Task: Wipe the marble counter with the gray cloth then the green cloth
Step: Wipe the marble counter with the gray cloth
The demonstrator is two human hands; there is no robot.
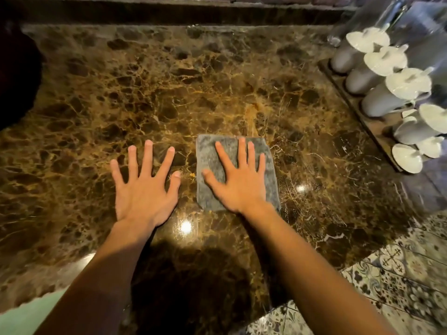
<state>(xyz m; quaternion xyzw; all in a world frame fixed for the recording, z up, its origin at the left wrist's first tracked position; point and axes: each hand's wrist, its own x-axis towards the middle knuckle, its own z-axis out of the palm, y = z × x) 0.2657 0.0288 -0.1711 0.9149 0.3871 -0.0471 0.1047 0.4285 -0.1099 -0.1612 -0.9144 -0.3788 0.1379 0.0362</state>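
A folded gray cloth (210,160) lies flat on the brown marble counter (169,81), a little right of the middle. My right hand (238,177) rests palm down on the cloth with its fingers spread, pressing it against the stone. My left hand (145,184) lies flat on the bare marble just left of the cloth, fingers apart and holding nothing. I see no green cloth on the counter; a pale green patch (29,313) shows at the bottom left corner, too cut off to identify.
A wooden tray (358,112) with several upturned white cups (408,83) stands along the right side, with clear glassware (396,18) behind it. A raised ledge (169,13) bounds the far edge. Patterned floor tiles (399,269) show past the counter's near right edge.
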